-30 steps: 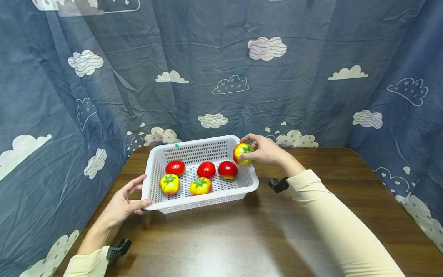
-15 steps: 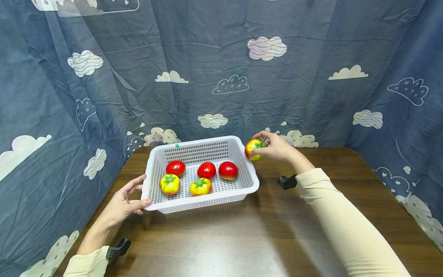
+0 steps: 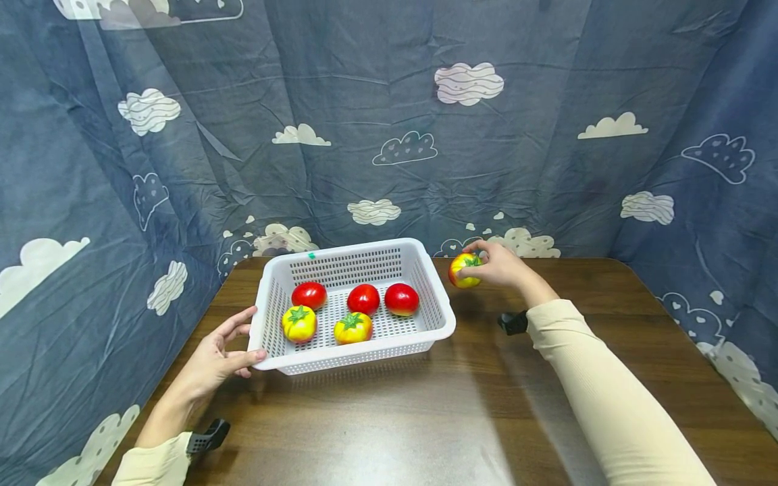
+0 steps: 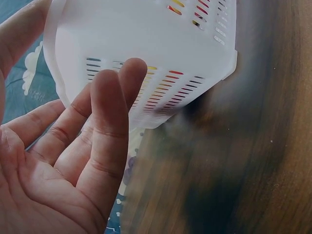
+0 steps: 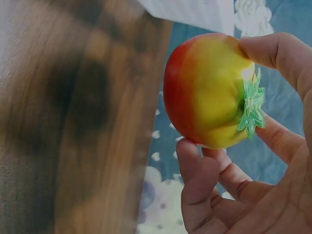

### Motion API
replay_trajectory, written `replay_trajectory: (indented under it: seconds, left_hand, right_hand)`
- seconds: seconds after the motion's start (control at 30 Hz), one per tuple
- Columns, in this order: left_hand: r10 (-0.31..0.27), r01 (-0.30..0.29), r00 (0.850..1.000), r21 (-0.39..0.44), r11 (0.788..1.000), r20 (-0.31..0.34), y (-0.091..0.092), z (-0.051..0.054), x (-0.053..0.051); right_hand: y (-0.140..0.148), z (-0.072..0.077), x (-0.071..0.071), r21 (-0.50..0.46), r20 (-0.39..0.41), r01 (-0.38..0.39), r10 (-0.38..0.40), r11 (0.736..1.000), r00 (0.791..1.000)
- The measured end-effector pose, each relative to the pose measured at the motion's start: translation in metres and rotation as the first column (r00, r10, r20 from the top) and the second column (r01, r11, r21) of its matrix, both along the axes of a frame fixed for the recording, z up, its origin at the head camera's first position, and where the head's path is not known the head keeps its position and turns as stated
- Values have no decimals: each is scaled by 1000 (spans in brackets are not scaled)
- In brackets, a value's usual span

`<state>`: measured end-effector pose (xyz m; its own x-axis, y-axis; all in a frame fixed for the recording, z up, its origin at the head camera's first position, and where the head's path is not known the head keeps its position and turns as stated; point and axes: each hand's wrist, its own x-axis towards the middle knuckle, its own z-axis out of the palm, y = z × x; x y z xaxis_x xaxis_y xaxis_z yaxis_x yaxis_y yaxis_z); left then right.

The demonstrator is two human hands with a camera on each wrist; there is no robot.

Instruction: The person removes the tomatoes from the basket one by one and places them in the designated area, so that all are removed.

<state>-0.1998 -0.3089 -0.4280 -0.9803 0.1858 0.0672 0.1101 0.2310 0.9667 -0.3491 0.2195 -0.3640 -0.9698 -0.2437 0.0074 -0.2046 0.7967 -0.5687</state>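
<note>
The table (image 3: 389, 418) runs out of view along its near edge, so that side cannot be judged. Towards its far left corner is the white basket (image 3: 435, 287), probably light plastic, stiff at the rim and a little springy in its slotted walls, best taken by the rim or a corner; whether its base rests flat on the table is hard to make out. The left hand (image 3: 213, 354) grips the basket's near left corner with the thumb on the rim, other fingers partly lost below it in the head view. The right hand (image 3: 501, 266) pinches the yellow-red tomato (image 5: 209, 92) beside the basket's right end, near the table's far edge; the gap between tomato and table cannot be read. Its gloss suggests a hard, light imitation, slippery rather than fragile, so fingers spread round its widest part should hold best; the patches under the fingertips are hidden. In the basket, two yellow tomatoes (image 3: 353, 329) and three red fruits (image 3: 363, 299) would likely handle alike, their undersides out of sight and the red kind uncertain. The held one's green leaf cap (image 5: 252, 105) looks thin, a poor place to pull
</note>
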Motion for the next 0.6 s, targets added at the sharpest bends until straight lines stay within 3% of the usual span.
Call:
replay_trajectory:
  seconds: [0.37,0.6]
  left_hand:
    - [-16,16,1000,22,1000,-25,-1,-3,-1]
    - [2,-2,1000,-4,1000,18,-2,0,-1]
  right_hand:
    - [11,-26,-2,35,2,30,-30,999,1000]
    - [14,-34,-4,93,26,50,-53,994,998]
